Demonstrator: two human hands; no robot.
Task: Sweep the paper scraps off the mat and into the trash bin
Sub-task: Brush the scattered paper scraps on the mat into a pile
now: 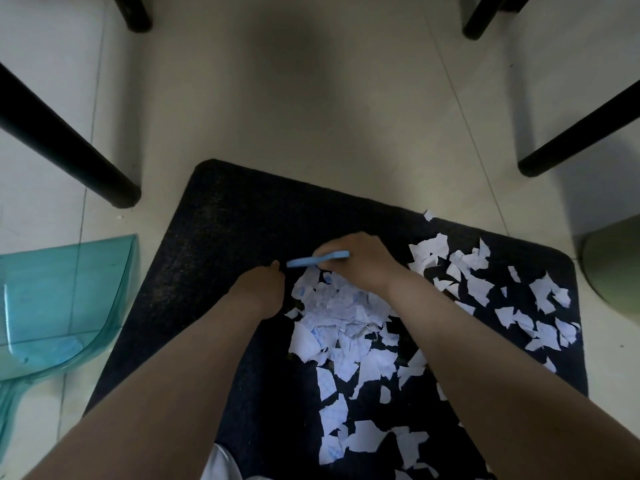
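we look straight down at a dark mat lying on a pale tiled floor, our two bare forearms reaching in from the bottom edge. white paper scraps cover the right half of the mat: a thick heap sits at the middle, just below our hands, and looser pieces spread toward the right and near edges, with one scrap lying at the far edge. the left half of the mat is bare of paper.

our right hand is clenched around a light blue brush, grip closed on its handle, the brush held level at the far side of the heap and pointing left. whether its bristles touch the paper we cannot tell; the hand hides them. our left hand is curled into a loose fist, holding nothing that we can see, resting at the left side of the heap, just beside the brush tip.

a clear teal dustpan lies on the floor to the left of the mat, apart from the scraps, its handle running toward the near corner. black furniture legs stand on the floor around the mat, on the left, right and far sides. a rounded green object shows at the right edge, just beside the mat's corner; we cannot tell what it is.
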